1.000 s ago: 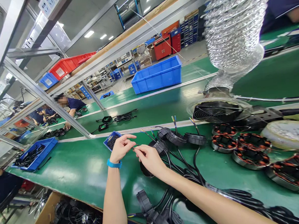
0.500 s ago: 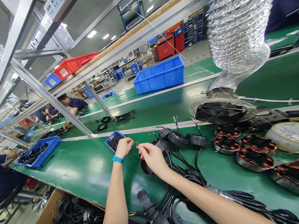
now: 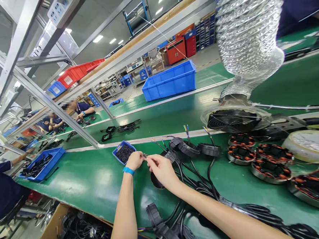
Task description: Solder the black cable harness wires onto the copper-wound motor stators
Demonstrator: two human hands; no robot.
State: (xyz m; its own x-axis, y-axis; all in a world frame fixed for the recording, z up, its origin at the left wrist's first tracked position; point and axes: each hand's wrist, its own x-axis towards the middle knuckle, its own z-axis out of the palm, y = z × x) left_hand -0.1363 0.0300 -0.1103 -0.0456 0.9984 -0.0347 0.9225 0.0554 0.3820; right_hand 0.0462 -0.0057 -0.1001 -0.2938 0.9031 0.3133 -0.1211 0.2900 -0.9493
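In the head view, a small dark piece is pinched between the fingertips of the left hand and the right hand, which are brought almost together above the green bench. The piece is too small to be identified, and it cannot be told whether more than 1 part is gripped there. A blue wristband is worn below the left fingers.

Just beyond and to the left of the fingers, a small blue bin filled with thin black pieces is placed. Under the right hand, to the lower right of the fingertips, a black ring part is partly covered. Right of the fingers, a row of black rings is set out, with coloured wire ends pointed upward. Farther right, orange-wound metal rings are grouped near a fan, above which a silver duct is hung. Black cables are spread to the lower right of the fingers, and more black ring parts are laid nearer the wearer. Well beyond the fingers, a large blue crate is stood.
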